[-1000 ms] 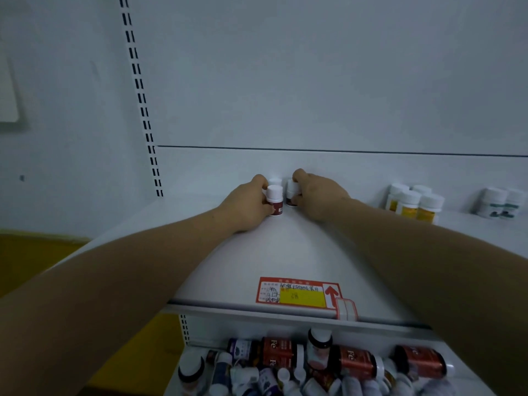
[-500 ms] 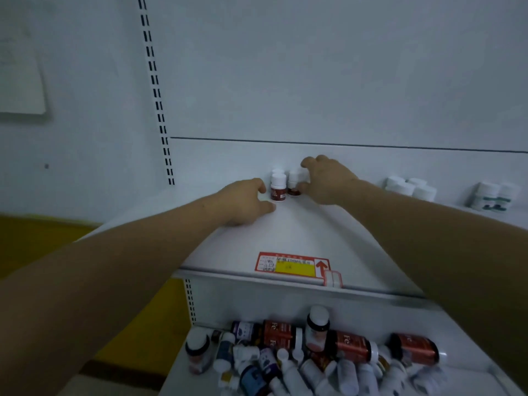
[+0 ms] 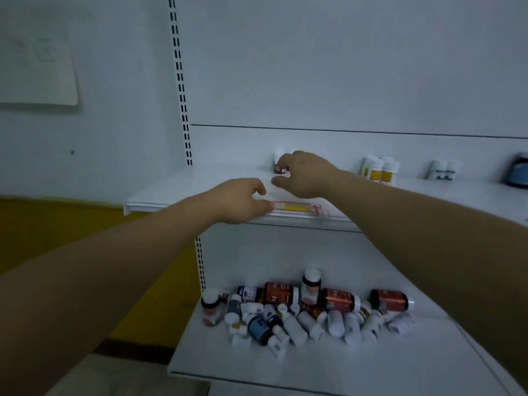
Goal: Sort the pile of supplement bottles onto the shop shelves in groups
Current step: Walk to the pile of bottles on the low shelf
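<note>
Left hand (image 3: pixel 237 200) withdrawn from red bottles (image 3: pixel 280 168), loose, empty; right hand (image 3: pixel 307 174) against them, grip unclear. Group judged placed; pile (image 3: pixel 300 315) below hands awaits.

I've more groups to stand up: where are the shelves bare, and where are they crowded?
Upper shelf: bare from its left end to the red-labelled bottle, and between the yellow-labelled bottles and the green-labelled pair. Lower shelf: the pile crowds the back; the front strip is bare.
</note>
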The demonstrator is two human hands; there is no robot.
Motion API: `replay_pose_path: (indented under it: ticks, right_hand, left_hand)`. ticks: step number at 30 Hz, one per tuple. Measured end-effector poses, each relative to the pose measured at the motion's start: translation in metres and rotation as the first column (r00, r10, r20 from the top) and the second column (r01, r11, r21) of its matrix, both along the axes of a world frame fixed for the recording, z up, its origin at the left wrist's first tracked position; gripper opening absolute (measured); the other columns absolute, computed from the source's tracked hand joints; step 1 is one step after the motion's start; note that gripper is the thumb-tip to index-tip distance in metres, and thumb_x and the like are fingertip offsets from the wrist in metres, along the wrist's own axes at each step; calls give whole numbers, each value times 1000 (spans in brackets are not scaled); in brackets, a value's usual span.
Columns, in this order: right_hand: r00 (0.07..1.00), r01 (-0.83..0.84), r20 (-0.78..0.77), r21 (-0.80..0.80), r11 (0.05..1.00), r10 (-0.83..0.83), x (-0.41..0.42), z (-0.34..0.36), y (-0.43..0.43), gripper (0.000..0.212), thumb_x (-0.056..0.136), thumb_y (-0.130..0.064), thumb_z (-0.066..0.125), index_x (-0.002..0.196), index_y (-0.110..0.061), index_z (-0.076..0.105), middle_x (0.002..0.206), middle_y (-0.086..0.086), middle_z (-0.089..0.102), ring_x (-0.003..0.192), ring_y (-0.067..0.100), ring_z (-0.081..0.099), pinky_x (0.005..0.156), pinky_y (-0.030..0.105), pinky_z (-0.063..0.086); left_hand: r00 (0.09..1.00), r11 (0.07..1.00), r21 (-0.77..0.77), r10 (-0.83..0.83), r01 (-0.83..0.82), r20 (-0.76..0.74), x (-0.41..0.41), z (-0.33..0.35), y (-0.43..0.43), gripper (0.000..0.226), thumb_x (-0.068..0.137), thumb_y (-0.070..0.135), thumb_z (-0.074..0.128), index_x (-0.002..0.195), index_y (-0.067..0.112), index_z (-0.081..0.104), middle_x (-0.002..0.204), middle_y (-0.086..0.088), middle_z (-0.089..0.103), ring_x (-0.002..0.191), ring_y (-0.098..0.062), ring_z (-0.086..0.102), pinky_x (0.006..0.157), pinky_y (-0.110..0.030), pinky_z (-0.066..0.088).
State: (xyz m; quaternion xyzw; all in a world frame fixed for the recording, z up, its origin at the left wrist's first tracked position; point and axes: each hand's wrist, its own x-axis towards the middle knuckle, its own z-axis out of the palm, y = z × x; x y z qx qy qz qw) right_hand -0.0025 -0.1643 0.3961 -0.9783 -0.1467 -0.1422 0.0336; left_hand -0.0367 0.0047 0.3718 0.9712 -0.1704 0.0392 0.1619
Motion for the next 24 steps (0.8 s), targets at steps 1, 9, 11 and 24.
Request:
replay_pose_path:
  ticks: [1, 9, 11, 24]
  right_hand:
    - [1000, 2, 2, 16, 1000, -2, -12, -1, 6, 54, 94, -50, 47, 137, -18, 45, 134, 10, 48, 118, 28, 49, 96, 38, 42]
    - [998, -56, 22, 110, 992, 53, -105, -32, 51, 53, 94, -47, 51, 137, -17, 45, 139, 10, 45, 122, 27, 48, 100, 37, 39]
    - [992, -111, 72, 106, 988, 104, -124, -44, 58, 51, 94, -43, 52, 136, -15, 47, 134, 10, 48, 122, 27, 45, 99, 36, 38]
    - [950, 36, -313, 45, 998, -20, -129, -181, 40, 48, 94, -43, 50, 132, -15, 48, 126, 13, 52, 115, 31, 50, 90, 36, 43]
  left_hand:
    - [1000, 1000, -2, -9, 9, 7, -15, -2, 7, 55, 89, 53, 53, 134, 22, 46, 141, -4, 46, 122, -21, 46, 95, -30, 37]
    - [998, 996, 58, -63, 65, -27, -110, -44, 55, 53, 90, 48, 56, 136, 24, 44, 132, -4, 51, 108, -19, 52, 89, -30, 43]
    - [995, 996, 50, -63, 67, -82, -122, -60, 62, 55, 89, 49, 56, 137, 24, 43, 136, -4, 48, 114, -20, 50, 96, -34, 42]
    - [899, 1000, 8, -16, 21, -437, -111, -199, 70, 54, 90, 42, 58, 136, 19, 44, 141, -6, 44, 121, -22, 47, 100, -29, 40]
